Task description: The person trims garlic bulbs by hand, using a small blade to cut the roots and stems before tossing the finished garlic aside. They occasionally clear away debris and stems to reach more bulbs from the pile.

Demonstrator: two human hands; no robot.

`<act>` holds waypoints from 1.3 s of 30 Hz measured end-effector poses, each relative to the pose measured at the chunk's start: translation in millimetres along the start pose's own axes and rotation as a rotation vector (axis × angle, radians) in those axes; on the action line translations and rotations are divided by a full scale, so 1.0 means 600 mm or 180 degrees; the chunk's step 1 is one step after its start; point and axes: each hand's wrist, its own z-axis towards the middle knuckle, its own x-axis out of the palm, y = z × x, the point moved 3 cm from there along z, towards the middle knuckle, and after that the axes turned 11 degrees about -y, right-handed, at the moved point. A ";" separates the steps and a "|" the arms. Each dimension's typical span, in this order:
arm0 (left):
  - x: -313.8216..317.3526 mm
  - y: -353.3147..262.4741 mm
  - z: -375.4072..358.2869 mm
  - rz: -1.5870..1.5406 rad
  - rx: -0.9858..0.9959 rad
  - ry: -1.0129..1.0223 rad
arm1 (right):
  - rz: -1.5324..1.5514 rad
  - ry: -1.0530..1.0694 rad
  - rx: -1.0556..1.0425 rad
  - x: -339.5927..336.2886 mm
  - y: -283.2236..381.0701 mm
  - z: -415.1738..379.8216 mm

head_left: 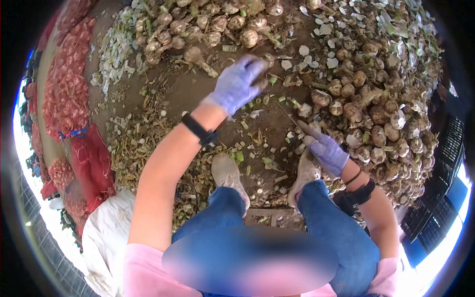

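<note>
My left hand, in a pale purple glove, reaches out over the dirt floor with thumb and fingers apart. Its fingertips are right at a garlic bulb. A garlic bulb with a thick stem lies to the left of that hand. My right hand, gloved the same way, is closed around a knife near my right shoe. The thin knife blade points up and left over the trimmings; the fingers hide most of its handle.
Untrimmed garlic is heaped at the far side. A large pile of garlic bulbs spreads along the right. Red mesh sacks line the left, with a white sack nearer me. Dark plastic crates stand at far right. Cut stems litter the ground.
</note>
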 end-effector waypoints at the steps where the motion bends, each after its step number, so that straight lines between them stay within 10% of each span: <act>1: 0.016 0.005 0.023 0.0344 -0.0230 0.0252 | -0.0208 0.0008 0.0058 -0.002 0.000 0.001; 5: 0.137 0.057 0.045 0.0760 -0.0818 0.0701 | -0.0617 0.0156 -0.0267 -0.008 -0.041 0.015; 8: 0.135 0.039 0.078 -0.1296 -0.2562 0.0560 | -0.0676 0.0056 0.0092 -0.013 -0.020 -0.001; 14: -0.025 -0.314 0.190 -0.3792 -0.0498 0.0824 | -0.0690 0.0163 0.0479 -0.009 -0.026 0.014; 16: -0.041 -0.347 0.206 -0.3762 0.0439 0.0591 | 0.0700 0.0058 -0.0394 0.007 -0.089 0.048; 19: -0.013 -0.306 0.257 -0.2004 0.0624 0.0792 | -0.0415 0.0203 -0.0139 -0.017 -0.072 0.045; 23: 0.097 -0.115 0.339 -0.0905 -0.1431 0.0994 | -0.0342 0.0204 0.0134 -0.041 -0.029 0.040; 32: 0.202 -0.032 0.538 0.1780 -0.0157 0.2055 | 0.0407 0.0491 0.0079 -0.058 -0.028 0.066; 39: 0.238 0.092 0.586 0.1222 -0.0532 0.1992 | 0.0503 0.0852 0.0608 -0.061 -0.063 0.083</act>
